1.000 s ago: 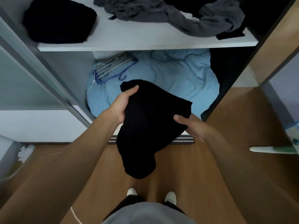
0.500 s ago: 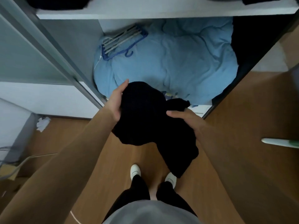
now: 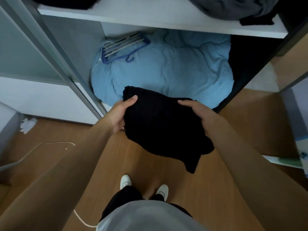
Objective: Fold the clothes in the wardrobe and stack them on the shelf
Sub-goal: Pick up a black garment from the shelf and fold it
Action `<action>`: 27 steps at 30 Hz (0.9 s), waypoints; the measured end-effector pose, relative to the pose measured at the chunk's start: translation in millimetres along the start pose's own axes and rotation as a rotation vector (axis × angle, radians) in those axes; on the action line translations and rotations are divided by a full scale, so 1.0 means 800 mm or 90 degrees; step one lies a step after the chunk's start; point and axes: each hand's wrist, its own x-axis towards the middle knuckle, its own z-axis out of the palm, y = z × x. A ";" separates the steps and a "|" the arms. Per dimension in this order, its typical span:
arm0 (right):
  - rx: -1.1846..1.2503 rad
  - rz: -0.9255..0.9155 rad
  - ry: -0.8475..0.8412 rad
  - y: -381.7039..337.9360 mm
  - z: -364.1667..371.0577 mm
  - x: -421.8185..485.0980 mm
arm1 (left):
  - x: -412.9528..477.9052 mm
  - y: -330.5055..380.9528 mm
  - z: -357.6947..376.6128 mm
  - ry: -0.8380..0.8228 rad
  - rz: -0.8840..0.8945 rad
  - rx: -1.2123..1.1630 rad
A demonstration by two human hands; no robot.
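A black garment (image 3: 160, 124) is held in front of the wardrobe, roughly folded, with one end drooping toward the floor at the lower right. My left hand (image 3: 121, 114) grips its left edge, thumb on top. My right hand (image 3: 198, 114) grips its right edge, thumb on top too. The white shelf (image 3: 150, 15) runs across the top of the view. On it lie a folded black pile (image 3: 66, 1) at the left and a crumpled grey garment (image 3: 233, 7) at the right.
Below the shelf a light blue duvet (image 3: 175, 67) fills the wardrobe bottom, with a blue hanger bundle (image 3: 123, 47) on it. A sliding door frame (image 3: 55, 54) stands at the left. White cord (image 3: 50, 144) and crumpled paper (image 3: 27, 125) lie on the wooden floor.
The garment has been gathered from a long hanging shape into a flatter, wider bundle between both hands. The view tilted down and then back up a little, so the shelf edge shows again.
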 end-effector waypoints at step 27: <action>-0.749 -0.371 0.098 -0.052 0.168 0.057 | -0.048 0.131 -0.160 0.084 0.032 0.705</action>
